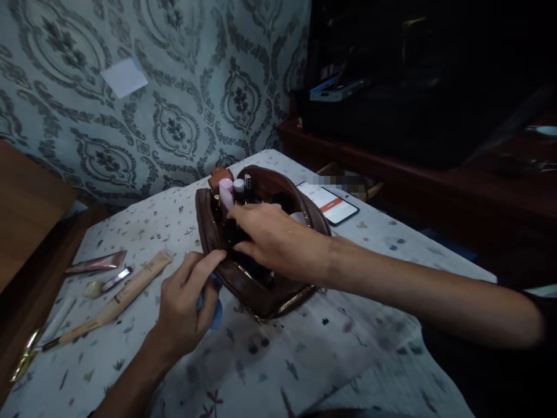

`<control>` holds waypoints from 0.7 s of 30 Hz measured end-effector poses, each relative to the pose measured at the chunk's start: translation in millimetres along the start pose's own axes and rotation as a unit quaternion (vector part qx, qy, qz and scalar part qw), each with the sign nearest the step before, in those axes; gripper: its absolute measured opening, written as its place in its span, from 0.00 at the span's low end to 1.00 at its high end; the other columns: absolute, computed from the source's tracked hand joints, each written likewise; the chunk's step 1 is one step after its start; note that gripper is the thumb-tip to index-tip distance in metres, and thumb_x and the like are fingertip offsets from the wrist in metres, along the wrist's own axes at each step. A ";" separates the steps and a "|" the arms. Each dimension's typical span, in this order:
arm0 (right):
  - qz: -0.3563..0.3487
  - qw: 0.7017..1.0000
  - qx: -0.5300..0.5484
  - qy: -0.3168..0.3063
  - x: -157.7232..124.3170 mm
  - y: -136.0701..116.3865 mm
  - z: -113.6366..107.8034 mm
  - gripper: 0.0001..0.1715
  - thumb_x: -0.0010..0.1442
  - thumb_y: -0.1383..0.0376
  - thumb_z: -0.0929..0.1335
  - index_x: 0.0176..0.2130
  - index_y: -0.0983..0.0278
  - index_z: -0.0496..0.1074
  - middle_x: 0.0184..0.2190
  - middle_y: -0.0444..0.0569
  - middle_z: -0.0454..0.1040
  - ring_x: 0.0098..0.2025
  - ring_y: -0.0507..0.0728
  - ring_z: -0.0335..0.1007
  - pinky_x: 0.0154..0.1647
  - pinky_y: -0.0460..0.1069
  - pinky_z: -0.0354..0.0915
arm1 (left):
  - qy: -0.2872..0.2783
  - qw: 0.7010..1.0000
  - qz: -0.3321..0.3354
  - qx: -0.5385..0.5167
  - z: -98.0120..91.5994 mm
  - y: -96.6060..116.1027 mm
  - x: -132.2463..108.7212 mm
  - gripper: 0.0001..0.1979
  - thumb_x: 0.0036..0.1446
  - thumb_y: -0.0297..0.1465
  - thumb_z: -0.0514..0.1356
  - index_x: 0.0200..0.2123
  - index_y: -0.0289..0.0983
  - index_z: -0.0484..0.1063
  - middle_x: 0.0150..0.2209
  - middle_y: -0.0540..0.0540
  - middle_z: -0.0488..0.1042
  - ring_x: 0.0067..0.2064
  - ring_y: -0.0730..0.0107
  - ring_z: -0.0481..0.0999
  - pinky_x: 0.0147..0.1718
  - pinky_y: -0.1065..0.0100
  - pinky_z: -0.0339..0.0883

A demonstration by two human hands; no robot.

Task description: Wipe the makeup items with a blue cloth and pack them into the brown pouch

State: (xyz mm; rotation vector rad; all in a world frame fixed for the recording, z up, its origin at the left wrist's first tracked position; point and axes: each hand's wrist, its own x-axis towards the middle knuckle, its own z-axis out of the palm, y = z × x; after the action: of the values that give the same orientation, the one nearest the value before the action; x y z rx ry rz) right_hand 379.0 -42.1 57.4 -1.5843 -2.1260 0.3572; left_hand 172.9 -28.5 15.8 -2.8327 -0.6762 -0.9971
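A brown leather cosmetics bag (243,281) stands unzipped in the middle of a table covered with a flowered cloth (304,360). Several tubes and bottles stick up inside it, among them a pink-capped tube (225,191). My right hand (270,238) reaches into the bag from the right, its fingers curled among the dark items inside; what they hold is hidden. My left hand (187,302) pinches the bag's near left rim with thumb and forefinger, and something blue (216,313) shows under its fingers.
To the left on the cloth lie a pink tube (96,263), a beige tube (130,290), a small brush (107,283) and gold scissors (24,354). A lit phone (328,203) lies behind the bag. A patterned wall stands behind, and dark wooden furniture sits to the right.
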 end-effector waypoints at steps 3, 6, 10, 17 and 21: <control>-0.011 0.997 -0.042 -0.064 14.5 -2.1 7.0 0.10 0.59 0.74 0.68 0.43 0.70 0.72 0.44 0.60 0.77 0.45 0.63 0.76 0.39 0.50 0.68 | -0.004 1.000 -0.007 -0.017 1.5 -1.1 -1.8 0.19 0.64 0.20 0.51 0.57 0.37 0.63 0.36 0.47 0.67 0.34 0.70 0.70 0.30 0.70 0.64; -0.022 0.993 -0.065 -0.095 25.0 -2.9 13.2 0.11 0.60 0.75 0.67 0.45 0.73 0.73 0.46 0.63 0.77 0.46 0.64 0.77 0.39 0.50 0.68 | -0.008 1.000 -0.011 -0.027 1.3 -1.7 -4.2 0.20 0.64 0.20 0.51 0.57 0.36 0.63 0.35 0.47 0.67 0.33 0.71 0.70 0.31 0.71 0.63; 0.015 0.988 -0.081 -0.133 31.9 -2.3 16.8 0.14 0.60 0.73 0.68 0.47 0.76 0.74 0.47 0.66 0.77 0.47 0.66 0.78 0.37 0.50 0.69 | -0.017 0.999 -0.016 -0.030 0.0 -0.9 -5.5 0.20 0.64 0.21 0.51 0.58 0.36 0.62 0.34 0.48 0.67 0.31 0.71 0.69 0.28 0.71 0.62; 0.029 0.982 -0.088 -0.163 31.6 -2.4 12.5 0.15 0.62 0.71 0.67 0.47 0.77 0.76 0.44 0.67 0.79 0.45 0.66 0.79 0.36 0.50 0.69 | -0.022 0.999 -0.021 -0.030 -0.4 -0.3 -4.7 0.20 0.65 0.22 0.51 0.59 0.37 0.61 0.35 0.48 0.69 0.32 0.71 0.71 0.29 0.72 0.64; 0.028 0.984 -0.081 -0.155 24.9 -3.2 6.6 0.14 0.62 0.76 0.64 0.42 0.75 0.77 0.38 0.64 0.80 0.40 0.62 0.79 0.32 0.48 0.65 | -0.023 0.999 -0.012 -0.020 0.1 -1.4 -3.7 0.21 0.65 0.22 0.51 0.60 0.37 0.60 0.36 0.47 0.70 0.33 0.70 0.72 0.29 0.72 0.65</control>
State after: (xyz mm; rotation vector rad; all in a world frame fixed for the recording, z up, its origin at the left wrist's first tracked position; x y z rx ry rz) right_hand 367.3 -19.0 58.4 -1.7798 -2.3979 0.4885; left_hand 169.7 -28.6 13.3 -2.8976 -0.7037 -0.9612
